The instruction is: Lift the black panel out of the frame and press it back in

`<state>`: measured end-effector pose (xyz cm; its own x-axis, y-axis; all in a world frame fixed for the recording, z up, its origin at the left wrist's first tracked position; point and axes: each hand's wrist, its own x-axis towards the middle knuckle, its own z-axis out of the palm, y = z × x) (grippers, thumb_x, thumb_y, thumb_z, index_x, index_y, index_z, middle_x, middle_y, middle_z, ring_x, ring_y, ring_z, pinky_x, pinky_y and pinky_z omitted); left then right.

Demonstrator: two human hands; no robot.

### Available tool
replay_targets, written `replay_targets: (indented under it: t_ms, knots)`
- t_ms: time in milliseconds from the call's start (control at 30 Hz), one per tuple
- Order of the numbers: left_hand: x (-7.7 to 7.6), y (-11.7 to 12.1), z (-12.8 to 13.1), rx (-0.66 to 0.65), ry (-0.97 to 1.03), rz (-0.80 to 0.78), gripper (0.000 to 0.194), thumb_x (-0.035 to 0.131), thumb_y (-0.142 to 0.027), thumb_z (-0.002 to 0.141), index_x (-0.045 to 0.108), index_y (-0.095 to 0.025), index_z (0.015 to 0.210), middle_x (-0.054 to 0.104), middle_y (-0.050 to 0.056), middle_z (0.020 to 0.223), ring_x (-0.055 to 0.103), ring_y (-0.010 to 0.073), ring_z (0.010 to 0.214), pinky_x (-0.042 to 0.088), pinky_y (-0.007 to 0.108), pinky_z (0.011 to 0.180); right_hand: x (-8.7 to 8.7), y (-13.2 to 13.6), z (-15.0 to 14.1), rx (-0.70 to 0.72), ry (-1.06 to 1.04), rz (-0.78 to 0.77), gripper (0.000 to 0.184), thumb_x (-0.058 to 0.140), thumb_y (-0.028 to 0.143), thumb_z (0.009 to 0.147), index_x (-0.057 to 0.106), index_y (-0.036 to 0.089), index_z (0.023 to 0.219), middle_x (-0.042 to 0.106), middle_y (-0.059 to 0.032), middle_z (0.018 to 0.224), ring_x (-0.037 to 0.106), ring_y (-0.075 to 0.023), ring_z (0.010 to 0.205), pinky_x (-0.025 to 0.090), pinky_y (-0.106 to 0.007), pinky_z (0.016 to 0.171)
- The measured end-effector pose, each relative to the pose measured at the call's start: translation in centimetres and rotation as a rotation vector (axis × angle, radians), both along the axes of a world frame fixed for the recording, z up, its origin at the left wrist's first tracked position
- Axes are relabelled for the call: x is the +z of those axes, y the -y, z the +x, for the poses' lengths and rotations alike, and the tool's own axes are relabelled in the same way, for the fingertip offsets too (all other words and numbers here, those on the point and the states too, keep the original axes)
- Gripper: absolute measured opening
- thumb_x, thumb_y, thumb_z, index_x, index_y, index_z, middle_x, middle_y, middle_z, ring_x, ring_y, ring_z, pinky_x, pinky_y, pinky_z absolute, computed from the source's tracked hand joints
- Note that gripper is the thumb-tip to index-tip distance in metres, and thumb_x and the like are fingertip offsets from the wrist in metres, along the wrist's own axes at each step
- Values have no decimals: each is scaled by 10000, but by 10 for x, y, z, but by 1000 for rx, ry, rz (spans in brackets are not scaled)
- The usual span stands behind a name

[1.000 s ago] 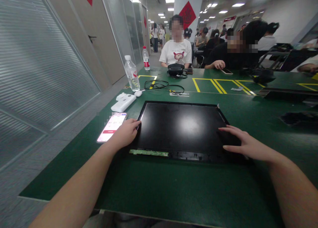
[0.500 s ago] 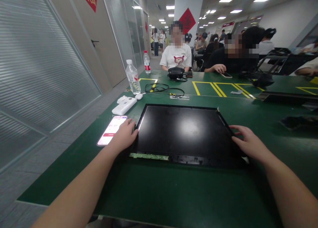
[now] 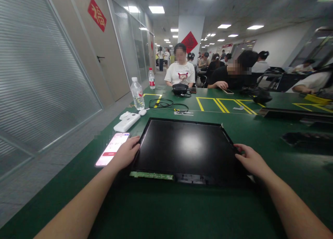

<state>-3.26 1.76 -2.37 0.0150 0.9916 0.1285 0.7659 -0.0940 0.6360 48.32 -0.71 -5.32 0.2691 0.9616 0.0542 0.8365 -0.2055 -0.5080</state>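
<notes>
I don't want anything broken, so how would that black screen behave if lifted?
The screen looks flat and framed, so probably stiff. Its shiny surface may be slippery. The exposed green strip at its near edge seems fragile.

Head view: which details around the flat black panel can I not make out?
- Head view: underside of the flat black rectangular panel, hidden by the panel itself.
- Head view: part of the lit, white-screened phone's right edge, behind the left hand.
- Head view: any markings on the narrow green circuit strip, too small.
</notes>
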Motion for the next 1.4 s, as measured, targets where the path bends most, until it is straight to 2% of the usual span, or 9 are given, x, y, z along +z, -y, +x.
replay_targets:
  t_ms: [167, 300, 467, 600, 667, 800, 967, 1133, 1400]
  knots:
    - [20, 11, 14, 232, 443, -165, 427, 632, -351, 899, 770, -194, 1272, 772, 82, 1304, 684, 341, 1249, 503, 452, 1098, -7, -2, 2, 17, 85, 36, 467, 539, 312, 818, 756, 174, 1207, 703, -136, 1145, 700, -262, 942, 561, -392, 891]
    - [32, 17, 27, 391, 769, -325, 436, 679, -229, 910, 723, -200, 1343, 833, 82, 1074, 794, 279, 951, 632, 362, 815, -11, -1, 2, 14, 104, 43, 458, 527, 306, 840, 763, 184, 1213, 696, -141, 1205, 705, -273, 1011, 563, -407, 931]
    - [32, 17, 33, 373, 1013, -441, 665, 703, -192, 905, 516, -199, 1544, 810, 72, 820, 782, 254, 653, 616, 327, 562, -8, 0, 0, 5, 107, 15, 467, 529, 319, 859, 753, 167, 1240, 687, -151, 1236, 700, -279, 1042, 559, -420, 969]
    - [30, 20, 31, 330, 1002, -454, 1080, 854, -294, 791, 229, -305, 1672, 809, 60, 864, 764, 270, 575, 592, 343, 488, -6, 1, -1, 13, 95, 33, 445, 542, 334, 863, 757, 174, 1219, 686, -153, 1235, 701, -292, 1050, 569, -450, 959]
    - [31, 21, 29, 266, 984, -484, 1156, 879, -332, 756, 183, -343, 1679, 818, 62, 915, 773, 278, 594, 592, 349, 495, -5, 1, -1, 22, 91, 38, 436, 549, 343, 864, 759, 177, 1207, 687, -152, 1228, 702, -296, 1063, 571, -450, 962]
    - [31, 21, 23, 147, 908, -535, 1058, 897, -358, 710, 368, -317, 1625, 831, 72, 960, 802, 310, 716, 632, 392, 596, -5, 1, -1, 25, 94, 34, 426, 555, 351, 864, 761, 186, 1198, 690, -147, 1235, 700, -297, 1093, 569, -434, 963]
    - [29, 20, 22, 85, 936, -514, 754, 940, -334, 629, 687, -260, 1335, 836, 82, 1032, 807, 296, 795, 645, 383, 677, -4, 1, -2, 25, 106, 34, 434, 568, 371, 838, 774, 197, 1178, 704, -141, 1200, 716, -294, 1031, 578, -420, 923]
    - [27, 21, 21, 96, 978, -452, 587, 931, -234, 572, 779, -220, 1139, 842, 76, 1033, 804, 269, 800, 629, 337, 672, -1, 2, -4, 32, 92, 35, 442, 578, 383, 812, 781, 220, 1170, 709, -127, 1173, 707, -296, 1018, 562, -442, 951]
    - [28, 17, 13, 161, 807, -286, 341, 726, -219, 622, 855, -215, 937, 847, 62, 918, 800, 330, 843, 631, 381, 667, 1, 4, -8, 37, 68, 23, 475, 566, 431, 806, 774, 229, 1182, 701, -126, 1125, 705, -290, 941, 579, -433, 855]
